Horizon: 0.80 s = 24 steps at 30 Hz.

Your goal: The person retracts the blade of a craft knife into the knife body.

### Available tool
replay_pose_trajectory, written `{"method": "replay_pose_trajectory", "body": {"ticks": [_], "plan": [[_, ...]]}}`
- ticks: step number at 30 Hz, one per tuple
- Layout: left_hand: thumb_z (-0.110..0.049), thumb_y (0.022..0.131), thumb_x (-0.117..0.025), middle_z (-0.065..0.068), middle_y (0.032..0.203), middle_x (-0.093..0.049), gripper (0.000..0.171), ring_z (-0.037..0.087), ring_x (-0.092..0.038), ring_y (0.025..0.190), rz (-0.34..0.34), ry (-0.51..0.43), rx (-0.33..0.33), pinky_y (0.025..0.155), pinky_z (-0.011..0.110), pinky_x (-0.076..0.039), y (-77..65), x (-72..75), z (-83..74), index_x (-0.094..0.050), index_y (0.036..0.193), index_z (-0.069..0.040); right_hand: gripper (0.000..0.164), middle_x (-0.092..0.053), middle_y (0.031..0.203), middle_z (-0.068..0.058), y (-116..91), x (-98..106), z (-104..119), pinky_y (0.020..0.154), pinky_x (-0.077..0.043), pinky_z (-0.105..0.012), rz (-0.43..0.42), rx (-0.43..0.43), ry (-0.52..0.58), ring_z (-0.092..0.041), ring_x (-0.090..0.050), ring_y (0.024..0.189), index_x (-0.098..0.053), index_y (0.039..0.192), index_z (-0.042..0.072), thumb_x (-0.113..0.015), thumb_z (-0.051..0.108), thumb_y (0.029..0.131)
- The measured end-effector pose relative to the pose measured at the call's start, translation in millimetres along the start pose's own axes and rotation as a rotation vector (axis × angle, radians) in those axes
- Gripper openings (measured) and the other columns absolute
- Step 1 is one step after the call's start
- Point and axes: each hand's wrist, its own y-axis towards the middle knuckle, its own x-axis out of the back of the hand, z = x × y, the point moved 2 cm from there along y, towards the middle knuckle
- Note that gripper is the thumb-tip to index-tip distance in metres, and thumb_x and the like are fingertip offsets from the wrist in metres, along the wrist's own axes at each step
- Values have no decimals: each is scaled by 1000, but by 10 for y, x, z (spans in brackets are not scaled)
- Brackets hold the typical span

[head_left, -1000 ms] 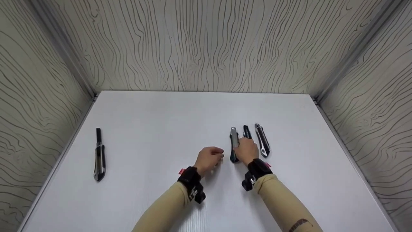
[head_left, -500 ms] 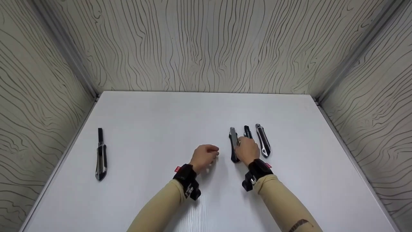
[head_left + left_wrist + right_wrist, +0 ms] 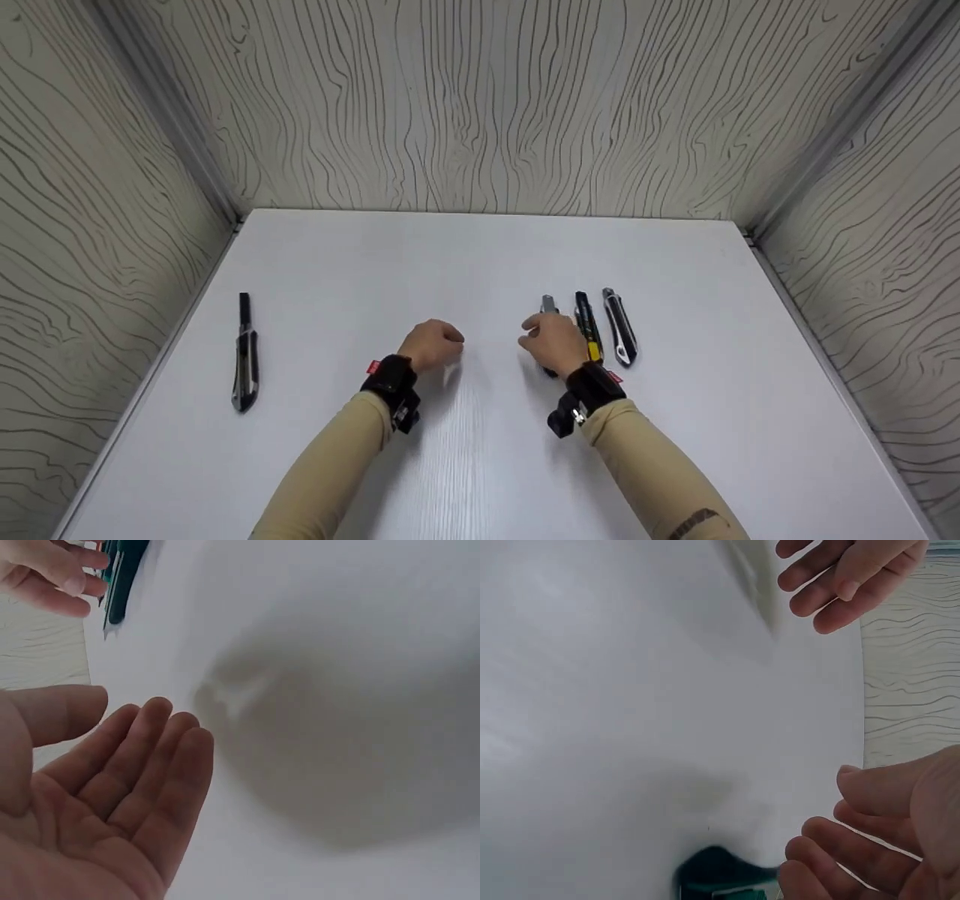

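Note:
My left hand [image 3: 433,345] hovers over the middle of the white table, fingers relaxed and nothing in it; the left wrist view shows its bare palm [image 3: 97,817]. To its right, my right hand [image 3: 555,343] is above a dark teal box cutter [image 3: 549,303] with a grey front, partly covering it in the head view. Its fingers are loosely bent and empty in the right wrist view, with the cutter's teal end [image 3: 720,870] just below them. Right beside that hand lies a black box cutter [image 3: 589,328] with a yellow end. Farther right is a silver-and-black box cutter [image 3: 621,330].
A lone box cutter [image 3: 244,364] with a dark tip lies at the table's left side, pointing away. Wood-grain panels [image 3: 480,105] enclose the white table [image 3: 390,255] at the back and both sides.
My left hand has drawn away to the left. My right hand has shifted left over the teal cutter, uncovering the black cutter's yellow end. The cutters lie about where they were.

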Motion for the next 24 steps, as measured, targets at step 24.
{"method": "replay_pose_trajectory", "body": {"ticks": [24], "plan": [[-20, 88, -58, 18, 92, -69, 36, 21, -62, 74, -135, 196, 360, 57, 27, -51, -610, 1496, 1155, -67, 110, 7, 44, -72, 113, -8, 14, -461, 888, 85, -53, -42, 360, 171, -49, -27, -67, 103, -69, 119, 11, -76, 29, 80]]}}
